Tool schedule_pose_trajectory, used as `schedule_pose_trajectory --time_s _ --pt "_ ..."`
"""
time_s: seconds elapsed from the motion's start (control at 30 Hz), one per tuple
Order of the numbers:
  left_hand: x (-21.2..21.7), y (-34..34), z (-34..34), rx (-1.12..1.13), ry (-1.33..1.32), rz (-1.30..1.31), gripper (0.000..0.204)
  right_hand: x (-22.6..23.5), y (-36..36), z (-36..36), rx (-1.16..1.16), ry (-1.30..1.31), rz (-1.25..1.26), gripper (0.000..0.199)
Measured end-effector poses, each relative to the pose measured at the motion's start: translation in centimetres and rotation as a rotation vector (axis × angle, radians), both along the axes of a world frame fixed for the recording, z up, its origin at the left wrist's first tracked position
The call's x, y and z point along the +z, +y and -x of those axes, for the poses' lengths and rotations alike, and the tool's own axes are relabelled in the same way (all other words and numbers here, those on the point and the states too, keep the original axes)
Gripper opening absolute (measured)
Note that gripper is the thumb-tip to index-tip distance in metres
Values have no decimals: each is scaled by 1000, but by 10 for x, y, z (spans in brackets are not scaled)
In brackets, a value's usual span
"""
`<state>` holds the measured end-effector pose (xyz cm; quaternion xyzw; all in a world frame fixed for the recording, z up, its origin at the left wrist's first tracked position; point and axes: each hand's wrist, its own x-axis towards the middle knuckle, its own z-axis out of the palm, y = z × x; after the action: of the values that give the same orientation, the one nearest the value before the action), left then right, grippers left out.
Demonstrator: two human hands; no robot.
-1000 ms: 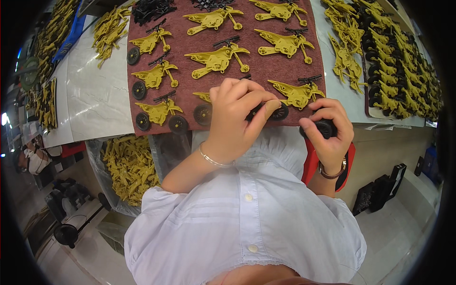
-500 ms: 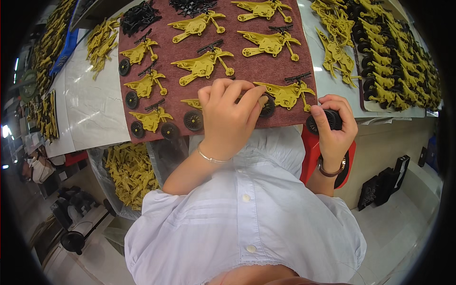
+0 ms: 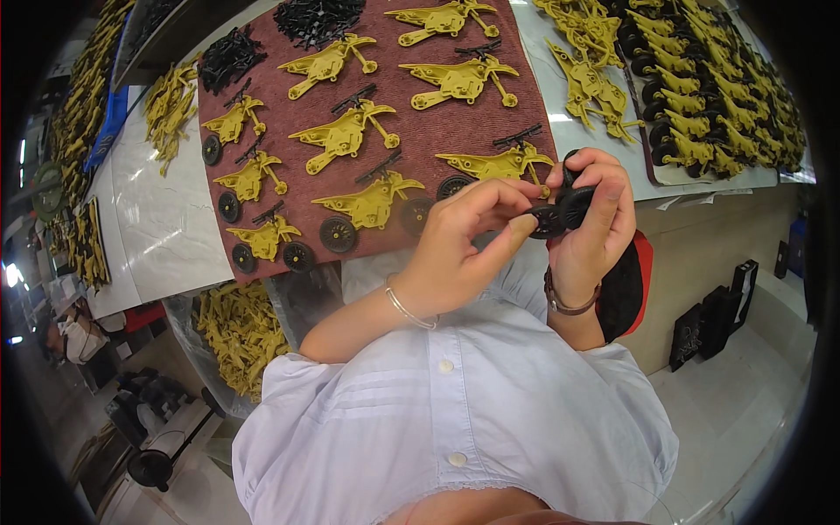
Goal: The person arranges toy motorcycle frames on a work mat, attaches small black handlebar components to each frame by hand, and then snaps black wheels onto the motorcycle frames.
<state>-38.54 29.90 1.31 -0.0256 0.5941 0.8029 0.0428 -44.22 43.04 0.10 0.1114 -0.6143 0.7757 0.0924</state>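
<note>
Head view shows us both hands raised just in front of the near edge of the dark red felt mat (image 3: 455,131). Our right hand (image 3: 591,219) is closed around a small black plastic toy wheel (image 3: 567,208), thumb and fingers pinching its rim, and our left hand (image 3: 464,245) meets it from the left, fingertips pressed together on the same wheel's near edge. So the wheel sits between the two hands, just off the mat.

We judge the wheel light, stiff and a little slick, easy to flick away if we squeeze unevenly; the rim is the safest place to pinch, with the hub left free. Just beyond our left fingertips lies a yellow plastic toy motorcycle body (image 3: 499,164) with a black handlebar; it looks thin at the fork, so we would lift it by the broad middle.
</note>
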Motion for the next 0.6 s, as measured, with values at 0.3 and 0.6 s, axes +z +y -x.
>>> schedule_pose_trajectory --time_s 0.3,0.6 --pt "-9 6 23 196 353 1023 12 0 46 14 -98 -185 -97 17" --pt "-13 22 32 357 403 1211 19 -9 43 11 -18 -89 -232 14"
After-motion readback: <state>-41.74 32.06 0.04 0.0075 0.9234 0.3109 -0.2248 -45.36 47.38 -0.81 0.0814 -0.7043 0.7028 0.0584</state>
